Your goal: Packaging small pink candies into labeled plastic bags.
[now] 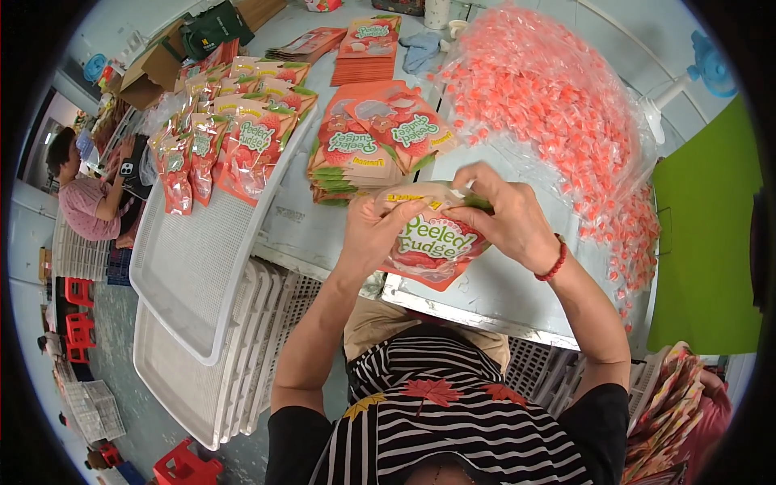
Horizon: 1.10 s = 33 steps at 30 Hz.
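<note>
A red and cream candy pouch [436, 257] with a printed fruit picture is held upright over the near table edge. My left hand [370, 229] pinches its top left corner, the thumb lying across the front. With fingers bent, my right hand [511, 217] grips the top right side along the upper edge. Whether the pouch mouth is sealed cannot be made out. Just beyond my hands lies a pile of flat pouches [347, 153] of the same design. To the right spreads a big heap of pink wrapped candies [558, 137], partly under clear plastic.
Filled pouches [250, 153] crowd the far part of a white mesh tray [194, 267] at left, above stacked trays [186, 380]. More flat pouches [365, 52] and a blue cloth [420, 52] lie farther back. A green panel [707, 242] stands right; another person [87, 194] sits far left.
</note>
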Each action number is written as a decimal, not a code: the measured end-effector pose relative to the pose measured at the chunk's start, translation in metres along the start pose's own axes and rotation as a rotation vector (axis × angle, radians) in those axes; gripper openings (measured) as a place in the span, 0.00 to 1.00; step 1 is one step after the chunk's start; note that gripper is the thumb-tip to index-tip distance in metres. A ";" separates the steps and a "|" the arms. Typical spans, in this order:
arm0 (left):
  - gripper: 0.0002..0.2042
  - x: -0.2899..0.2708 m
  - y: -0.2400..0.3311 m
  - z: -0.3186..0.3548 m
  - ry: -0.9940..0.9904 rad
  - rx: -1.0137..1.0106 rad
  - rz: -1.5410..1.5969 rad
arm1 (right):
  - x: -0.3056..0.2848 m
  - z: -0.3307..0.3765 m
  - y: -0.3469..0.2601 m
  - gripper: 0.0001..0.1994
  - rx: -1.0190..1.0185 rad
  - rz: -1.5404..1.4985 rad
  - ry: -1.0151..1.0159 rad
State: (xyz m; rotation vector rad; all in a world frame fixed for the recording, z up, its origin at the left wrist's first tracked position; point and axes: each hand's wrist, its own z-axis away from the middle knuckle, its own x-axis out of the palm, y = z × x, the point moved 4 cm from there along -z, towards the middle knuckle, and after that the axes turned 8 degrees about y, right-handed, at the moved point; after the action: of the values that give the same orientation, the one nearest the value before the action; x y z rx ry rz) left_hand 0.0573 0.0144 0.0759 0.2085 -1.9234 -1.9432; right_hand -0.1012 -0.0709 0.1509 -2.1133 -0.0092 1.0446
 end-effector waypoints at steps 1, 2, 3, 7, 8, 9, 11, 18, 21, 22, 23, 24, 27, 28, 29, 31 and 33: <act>0.08 0.001 -0.003 0.000 0.004 -0.003 0.000 | 0.001 -0.001 0.002 0.11 0.143 -0.041 -0.068; 0.08 0.003 -0.003 -0.001 0.061 0.083 0.099 | 0.000 -0.002 0.004 0.11 0.144 -0.041 -0.069; 0.07 0.001 -0.003 0.000 0.119 0.169 0.198 | 0.000 -0.003 0.007 0.12 0.093 -0.020 -0.123; 0.08 -0.002 -0.005 -0.003 0.083 0.225 0.189 | 0.005 0.003 0.017 0.12 0.027 0.027 -0.275; 0.07 -0.007 -0.007 -0.003 0.065 0.136 0.142 | 0.006 0.004 0.016 0.12 0.028 0.025 -0.276; 0.07 -0.010 -0.010 -0.003 0.047 0.048 0.095 | 0.005 0.005 0.017 0.12 0.082 -0.023 -0.269; 0.07 -0.011 -0.013 -0.002 0.064 0.058 0.123 | 0.006 0.006 0.020 0.11 0.136 -0.072 -0.262; 0.08 0.008 -0.016 0.004 0.070 0.229 -0.080 | 0.019 0.004 0.016 0.13 0.075 -0.008 -0.286; 0.08 0.005 -0.012 0.008 0.056 0.182 -0.104 | 0.021 0.006 0.010 0.15 -0.135 0.022 -0.193; 0.08 0.003 -0.013 0.008 0.055 0.181 -0.103 | 0.021 0.007 0.011 0.14 -0.096 0.018 -0.222; 0.08 0.000 -0.013 0.008 0.078 0.162 -0.060 | 0.022 0.006 0.012 0.13 -0.061 0.013 -0.252; 0.08 -0.002 -0.013 0.008 0.101 0.143 -0.017 | 0.022 0.006 0.012 0.13 -0.063 0.013 -0.253; 0.09 -0.004 -0.017 0.005 0.148 0.195 0.003 | 0.024 0.008 0.012 0.14 -0.027 0.014 -0.275; 0.09 -0.005 -0.016 0.006 0.152 0.195 0.004 | 0.024 0.009 0.011 0.14 -0.019 0.027 -0.294; 0.09 -0.005 -0.015 0.007 0.136 0.234 -0.034 | 0.024 0.010 0.012 0.15 -0.007 0.043 -0.311; 0.09 -0.004 -0.012 0.009 0.120 0.273 -0.069 | 0.024 0.014 0.015 0.15 -0.015 0.031 -0.297; 0.09 -0.002 -0.008 0.011 0.081 0.244 -0.107 | 0.025 0.015 0.016 0.15 -0.024 0.016 -0.283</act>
State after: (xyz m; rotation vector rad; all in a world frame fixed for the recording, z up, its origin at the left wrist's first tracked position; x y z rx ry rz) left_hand 0.0536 0.0248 0.0683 0.4605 -2.1308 -1.7307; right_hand -0.0994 -0.0649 0.1184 -1.9731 -0.1437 1.3503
